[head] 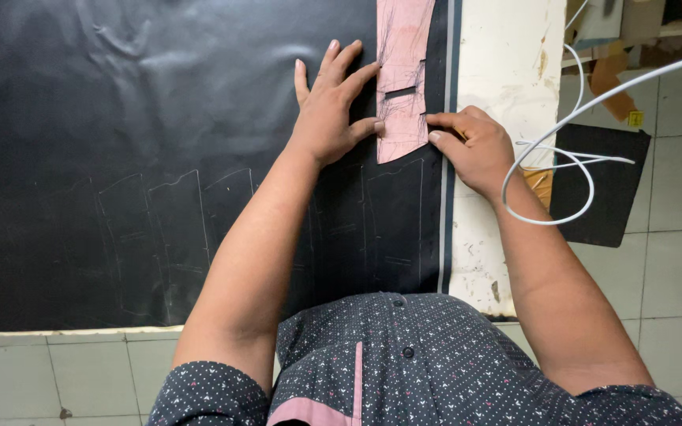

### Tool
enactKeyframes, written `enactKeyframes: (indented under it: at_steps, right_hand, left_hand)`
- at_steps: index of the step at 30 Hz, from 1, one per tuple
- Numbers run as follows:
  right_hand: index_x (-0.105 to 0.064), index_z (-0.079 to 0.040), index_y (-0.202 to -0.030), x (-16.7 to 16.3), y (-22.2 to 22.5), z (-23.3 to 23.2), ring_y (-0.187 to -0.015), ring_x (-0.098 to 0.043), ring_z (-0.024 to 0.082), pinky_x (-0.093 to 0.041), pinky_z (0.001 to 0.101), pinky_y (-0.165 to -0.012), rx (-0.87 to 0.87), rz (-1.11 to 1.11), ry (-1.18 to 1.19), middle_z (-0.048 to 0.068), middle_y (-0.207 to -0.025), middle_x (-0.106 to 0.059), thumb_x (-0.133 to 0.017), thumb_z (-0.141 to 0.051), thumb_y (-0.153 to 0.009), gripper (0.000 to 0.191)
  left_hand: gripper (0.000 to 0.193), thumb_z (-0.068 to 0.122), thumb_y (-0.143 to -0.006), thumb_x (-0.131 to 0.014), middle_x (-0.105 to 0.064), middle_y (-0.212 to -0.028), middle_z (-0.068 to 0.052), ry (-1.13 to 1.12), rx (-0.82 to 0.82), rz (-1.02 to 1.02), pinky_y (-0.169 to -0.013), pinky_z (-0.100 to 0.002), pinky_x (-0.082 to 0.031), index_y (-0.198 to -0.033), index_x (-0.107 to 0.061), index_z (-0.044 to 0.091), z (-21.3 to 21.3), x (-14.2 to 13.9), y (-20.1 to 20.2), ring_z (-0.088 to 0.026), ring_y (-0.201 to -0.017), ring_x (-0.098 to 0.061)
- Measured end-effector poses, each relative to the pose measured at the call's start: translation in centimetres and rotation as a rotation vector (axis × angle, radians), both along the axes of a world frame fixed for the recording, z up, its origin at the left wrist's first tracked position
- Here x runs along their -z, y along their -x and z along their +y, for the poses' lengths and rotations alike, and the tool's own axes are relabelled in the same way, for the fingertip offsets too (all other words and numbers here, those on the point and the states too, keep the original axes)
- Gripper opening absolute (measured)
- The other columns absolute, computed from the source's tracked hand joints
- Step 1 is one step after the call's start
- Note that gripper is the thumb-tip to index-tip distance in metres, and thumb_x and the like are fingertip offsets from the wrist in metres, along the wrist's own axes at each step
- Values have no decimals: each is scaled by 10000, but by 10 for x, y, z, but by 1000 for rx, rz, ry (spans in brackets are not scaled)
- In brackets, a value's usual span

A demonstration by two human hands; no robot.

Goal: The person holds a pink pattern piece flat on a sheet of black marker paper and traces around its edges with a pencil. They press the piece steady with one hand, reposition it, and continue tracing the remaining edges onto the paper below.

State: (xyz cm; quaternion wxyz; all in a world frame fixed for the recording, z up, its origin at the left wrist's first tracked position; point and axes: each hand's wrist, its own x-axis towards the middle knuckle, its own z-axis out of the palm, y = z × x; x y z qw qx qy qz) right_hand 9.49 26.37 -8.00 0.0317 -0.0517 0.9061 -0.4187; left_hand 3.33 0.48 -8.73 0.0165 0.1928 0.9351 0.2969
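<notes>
A pink paper pattern piece (401,75) with a slot cut in it lies on a black sheet of material (120,118) spread over the table. My left hand (331,106) lies flat with fingers spread, pressing the pattern's left edge. Against the pattern's lower right corner sits my right hand (471,146), fingers curled as if pinching something small; whatever it holds is hidden. Several traced outlines (175,229) of the same shape show faintly on the black sheet below and to the left.
The white, worn table edge (507,63) runs along the right of the black sheet. A white cable (578,118) loops over my right wrist. A black scrap (601,185) lies on the tiled floor at right, with cardboard pieces (617,71) behind it.
</notes>
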Motion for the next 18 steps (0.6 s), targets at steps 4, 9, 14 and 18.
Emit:
enactKeyframes:
  at_steps: [4, 9, 14, 18]
  right_hand:
    - [-771, -110, -1192, 6, 1, 0, -809, -635, 203, -498, 310, -756, 19, -13, 13, 75, -892, -635, -732, -198, -922, 287]
    - [-764, -103, -1209, 11, 2, 2, -825, -639, 208, -500, 312, -774, 20, -1, 21, 78, -909, -637, -719, -199, -944, 285]
    - [-765, -114, -1231, 8, 1, 4, -838, -644, 211, -499, 311, -784, -17, 25, 2, 81, -903, -638, -723, -202, -945, 302]
    - [-766, -114, -1240, 6, 0, 2, -812, -632, 207, -493, 310, -766, -10, 1, -14, 82, -876, -623, -729, -201, -942, 312]
  left_hand:
    - [852, 402, -711, -930, -334, -1638, -65, -5, 8, 18, -1218, -674, 18, -1459, -558, 229, -1, 0, 0, -308, -1561, -182]
    - [851, 414, -695, -931, -330, -1634, -65, -2, 3, 3, -1212, -686, 10, -1448, -570, 243, -2, 1, 0, -312, -1559, -181]
    - [842, 435, -716, -916, -322, -1642, -63, 15, 4, 16, -1210, -687, 14, -1458, -564, 249, 0, 0, -1, -312, -1559, -178]
    - [826, 454, -741, -896, -312, -1646, -61, 36, 3, 21, -1213, -683, 14, -1469, -557, 262, 1, -1, -2, -309, -1558, -174]
